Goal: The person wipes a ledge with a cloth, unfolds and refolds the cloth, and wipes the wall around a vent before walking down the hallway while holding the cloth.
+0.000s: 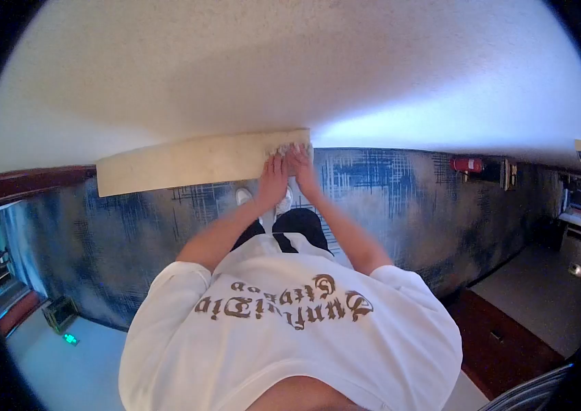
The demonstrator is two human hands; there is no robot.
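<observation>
A long cream strip (181, 162) runs along the pale wall in front of me, and I cannot make out its material. Close to its right end is a greyish, uneven patch (278, 147) of unclear kind. My left hand (274, 178) lies over the strip's front edge with its fingers stretched toward that patch. Right beside it, my right hand (300, 166) reaches up to the strip's end, fingers extended and fingertips at the patch. The hands nearly touch each other. Nothing shows gripped in either one, though the undersides of the fingers are hidden.
The pale wall (270, 68) rises directly ahead. Blue-grey patterned carpet (386, 212) lies around my white shoes (282, 203). A red object (467, 164) stands by the wall at right. Dark red-brown trim (37, 185) meets the strip's left end. A green sign (70, 338) glows at lower left.
</observation>
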